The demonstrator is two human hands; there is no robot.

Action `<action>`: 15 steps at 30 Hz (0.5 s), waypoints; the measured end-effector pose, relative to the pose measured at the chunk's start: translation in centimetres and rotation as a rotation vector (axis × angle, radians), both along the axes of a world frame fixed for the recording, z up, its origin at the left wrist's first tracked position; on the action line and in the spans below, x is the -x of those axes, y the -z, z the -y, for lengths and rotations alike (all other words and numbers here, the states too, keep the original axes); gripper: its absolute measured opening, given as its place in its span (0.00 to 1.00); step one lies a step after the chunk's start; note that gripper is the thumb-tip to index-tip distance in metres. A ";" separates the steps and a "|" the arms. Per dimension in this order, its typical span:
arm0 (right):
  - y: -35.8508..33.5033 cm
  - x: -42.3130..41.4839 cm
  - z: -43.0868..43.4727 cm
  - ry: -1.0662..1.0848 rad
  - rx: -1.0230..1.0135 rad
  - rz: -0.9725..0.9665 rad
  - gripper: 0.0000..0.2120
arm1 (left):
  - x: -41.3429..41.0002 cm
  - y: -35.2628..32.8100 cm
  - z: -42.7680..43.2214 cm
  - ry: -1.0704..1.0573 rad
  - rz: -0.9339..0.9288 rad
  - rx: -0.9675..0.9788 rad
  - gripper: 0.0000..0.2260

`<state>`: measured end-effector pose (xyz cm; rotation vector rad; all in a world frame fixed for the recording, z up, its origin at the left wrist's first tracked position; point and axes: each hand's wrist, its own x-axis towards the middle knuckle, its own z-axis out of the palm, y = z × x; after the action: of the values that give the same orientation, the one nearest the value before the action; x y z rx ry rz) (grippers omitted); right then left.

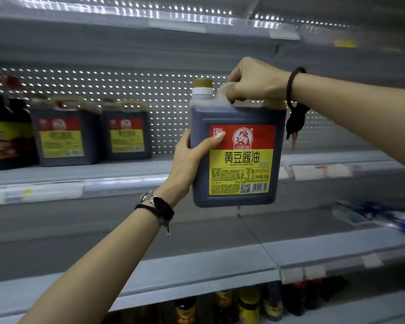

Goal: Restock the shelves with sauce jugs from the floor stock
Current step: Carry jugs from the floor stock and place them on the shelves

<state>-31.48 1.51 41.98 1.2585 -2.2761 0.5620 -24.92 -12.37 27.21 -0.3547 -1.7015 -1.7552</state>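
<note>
A dark soy sauce jug (239, 160) with a red and yellow label and a gold cap hangs in the air in front of the middle shelf (117, 176). My right hand (253, 80) grips its top handle from above. My left hand (192, 160) holds its left side, thumb across the label's corner. Two matching jugs (66, 134) (126, 134) stand on that shelf to the left, apart from the held one.
Dark bottles (5, 127) stand at the shelf's far left. The lower shelf (197, 265) holds blue and white packets (384, 216) at the right. Several bottles (248, 305) stand on the bottom shelf. An upper shelf (150, 24) runs overhead.
</note>
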 end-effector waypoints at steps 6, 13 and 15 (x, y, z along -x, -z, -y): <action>-1.5 -1.3 8.5 -0.045 0.022 -0.012 0.09 | -1.5 -1.9 8.5 -0.067 -0.005 0.029 0.21; -3.1 -2.3 17.4 -0.091 0.062 -0.003 0.11 | -3.3 -4.7 18.5 -0.134 0.080 0.170 0.28; -3.4 -2.4 19.8 -0.088 0.065 -0.005 0.11 | -3.3 -5.3 21.4 -0.140 0.111 0.196 0.29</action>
<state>-29.09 -18.29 45.39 1.3314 -2.1896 0.6576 -21.61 -33.75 32.47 -0.2203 -1.9355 -1.5373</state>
